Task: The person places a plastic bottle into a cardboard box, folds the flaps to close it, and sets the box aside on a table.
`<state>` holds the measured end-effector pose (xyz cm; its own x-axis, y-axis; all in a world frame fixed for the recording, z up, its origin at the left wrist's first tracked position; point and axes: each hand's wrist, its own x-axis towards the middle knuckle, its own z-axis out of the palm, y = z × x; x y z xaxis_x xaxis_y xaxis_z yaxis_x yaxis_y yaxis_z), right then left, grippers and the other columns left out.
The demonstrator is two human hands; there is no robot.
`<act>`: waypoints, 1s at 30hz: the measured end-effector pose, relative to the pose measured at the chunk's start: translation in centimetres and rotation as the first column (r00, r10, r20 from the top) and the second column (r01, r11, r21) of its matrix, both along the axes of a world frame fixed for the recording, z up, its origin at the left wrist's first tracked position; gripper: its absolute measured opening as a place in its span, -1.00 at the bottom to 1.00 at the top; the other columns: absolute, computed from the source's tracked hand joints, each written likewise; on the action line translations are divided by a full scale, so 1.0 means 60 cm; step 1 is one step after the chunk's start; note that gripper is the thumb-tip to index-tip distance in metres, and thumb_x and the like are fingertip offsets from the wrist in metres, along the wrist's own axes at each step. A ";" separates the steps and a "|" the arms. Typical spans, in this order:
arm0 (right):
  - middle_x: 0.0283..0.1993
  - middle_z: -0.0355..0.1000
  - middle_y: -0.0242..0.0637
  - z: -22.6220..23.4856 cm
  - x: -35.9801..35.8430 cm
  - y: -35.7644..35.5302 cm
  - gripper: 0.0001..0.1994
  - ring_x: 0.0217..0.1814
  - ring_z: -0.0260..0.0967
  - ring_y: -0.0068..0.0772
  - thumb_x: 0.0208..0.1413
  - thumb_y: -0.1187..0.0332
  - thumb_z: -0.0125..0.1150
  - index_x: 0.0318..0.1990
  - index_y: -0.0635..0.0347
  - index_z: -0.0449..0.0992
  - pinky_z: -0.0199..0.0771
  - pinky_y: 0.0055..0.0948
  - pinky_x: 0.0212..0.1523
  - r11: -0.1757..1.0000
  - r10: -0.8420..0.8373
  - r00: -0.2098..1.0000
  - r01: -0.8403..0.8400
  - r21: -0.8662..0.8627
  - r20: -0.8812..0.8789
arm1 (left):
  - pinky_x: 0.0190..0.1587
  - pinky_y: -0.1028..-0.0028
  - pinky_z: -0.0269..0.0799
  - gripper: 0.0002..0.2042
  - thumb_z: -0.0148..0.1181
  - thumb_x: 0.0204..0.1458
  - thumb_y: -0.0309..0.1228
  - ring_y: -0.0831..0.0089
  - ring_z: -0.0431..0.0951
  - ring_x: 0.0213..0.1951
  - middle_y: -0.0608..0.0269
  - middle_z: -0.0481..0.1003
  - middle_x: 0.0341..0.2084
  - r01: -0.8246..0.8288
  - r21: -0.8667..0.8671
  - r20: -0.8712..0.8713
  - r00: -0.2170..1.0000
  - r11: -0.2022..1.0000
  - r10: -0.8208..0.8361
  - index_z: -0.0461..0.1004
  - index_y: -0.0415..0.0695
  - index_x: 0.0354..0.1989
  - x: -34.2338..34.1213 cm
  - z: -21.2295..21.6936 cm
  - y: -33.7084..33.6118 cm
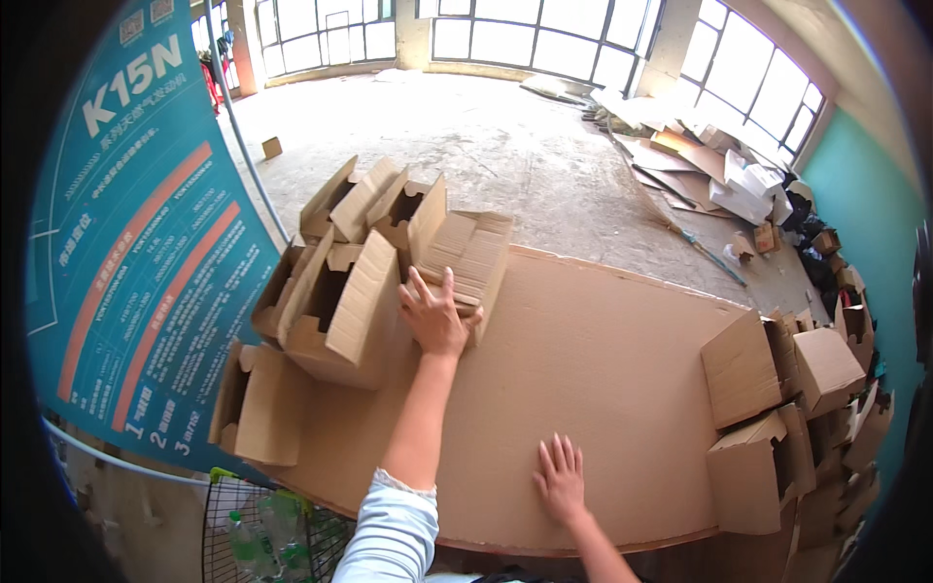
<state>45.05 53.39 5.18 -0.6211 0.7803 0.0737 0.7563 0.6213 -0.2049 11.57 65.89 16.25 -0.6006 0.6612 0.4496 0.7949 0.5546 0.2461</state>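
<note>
My left hand [437, 316] reaches to the far left part of the table, fingers spread against the near end of a cardboard box [468, 251] whose top flaps are folded down. It touches the box, and the fingers are not wrapped round it. Beside that box stand several cardboard boxes with raised flaps, among them a large box [355, 311] just left of my wrist. My right hand [562, 481] lies flat near the front edge of the cardboard-covered tabletop [593, 369], fingers stretched out and nothing in them.
More boxes, including a box [743, 476], are stacked at the right edge. A wire basket [228, 530] with plastic bottles stands below the left corner, next to a blue-green banner [146, 243]. Flattened cardboard [671, 160] and a broom [705, 251] lie on the floor beyond.
</note>
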 end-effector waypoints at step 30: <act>0.40 0.14 -0.08 0.157 0.173 0.009 -0.36 0.48 -0.01 -0.01 0.03 0.44 0.19 0.33 0.20 0.19 0.05 -0.13 0.43 0.956 -0.213 0.773 0.292 0.037 -0.597 | 0.39 0.15 0.02 -0.39 0.12 0.04 -0.51 -0.02 0.06 0.38 -0.09 0.02 0.39 0.431 0.130 0.401 0.801 0.893 -0.445 0.17 -0.18 0.34 0.181 -0.148 -0.439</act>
